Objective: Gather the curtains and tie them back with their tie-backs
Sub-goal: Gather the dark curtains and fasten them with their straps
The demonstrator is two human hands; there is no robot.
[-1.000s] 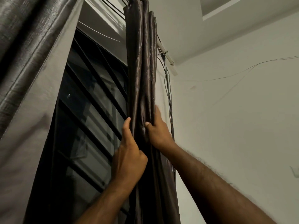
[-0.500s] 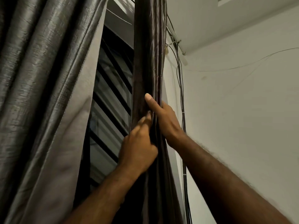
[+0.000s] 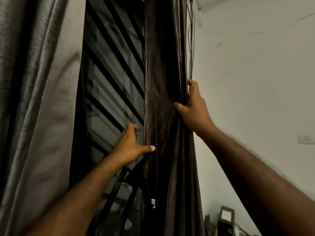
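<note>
My right hand point(image 3: 193, 110) grips the right edge of the dark brown curtain point(image 3: 163, 65), fingers point(image 3: 191, 85) curled round the bunched folds and thumb pressed into the front. The curtain hangs gathered between the barred window point(image 3: 112, 74) and the white wall point(image 3: 255, 82). My left hand point(image 3: 131, 147) is lower, at the curtain's left edge, thumb laid flat on the cloth (its other fingers are blurred, so I cannot tell whether they catch any). A grey curtain point(image 3: 34, 99) hangs at the far left
</note>
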